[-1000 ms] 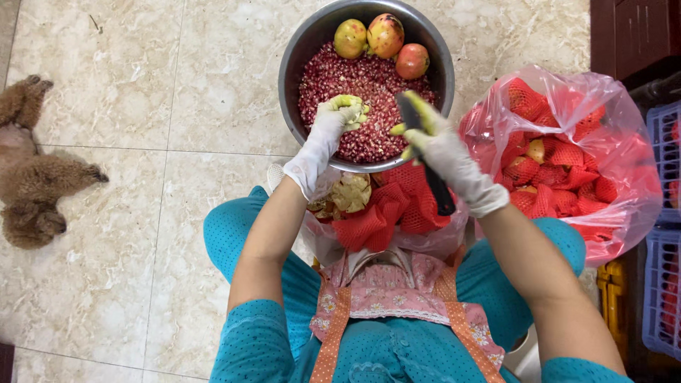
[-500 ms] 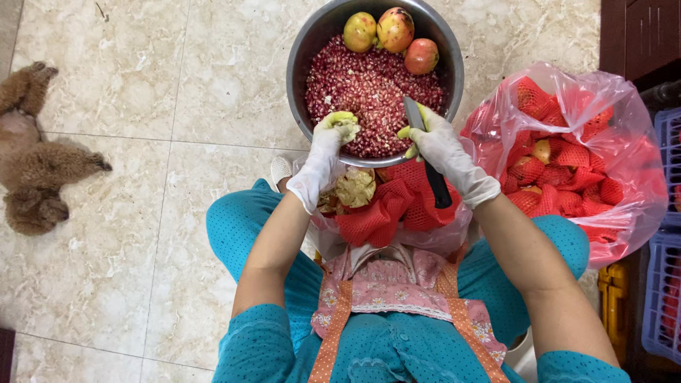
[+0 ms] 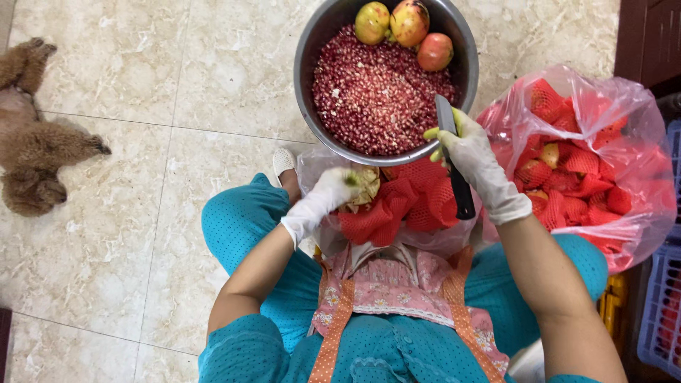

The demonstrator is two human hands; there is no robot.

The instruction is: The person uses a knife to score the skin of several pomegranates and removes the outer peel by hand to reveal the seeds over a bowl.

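A steel bowl on the floor holds red pomegranate seeds and three whole pomegranates at its far side. My right hand, in a white glove, grips a black-handled knife at the bowl's right rim, blade pointing away from me. My gloved left hand is lowered below the bowl's near rim, over a clear bag of pale peel scraps and red foam nets between my knees. It touches a piece of pale peel.
A pink plastic bag full of red-netted fruit stands at the right. Purple crates sit at the far right edge. A brown curly dog lies on the marble tiles at the left.
My left hand dropped from over the seeds down to the scrap bag with the peel. My right hand with the knife shifted right to the bowl's rim.
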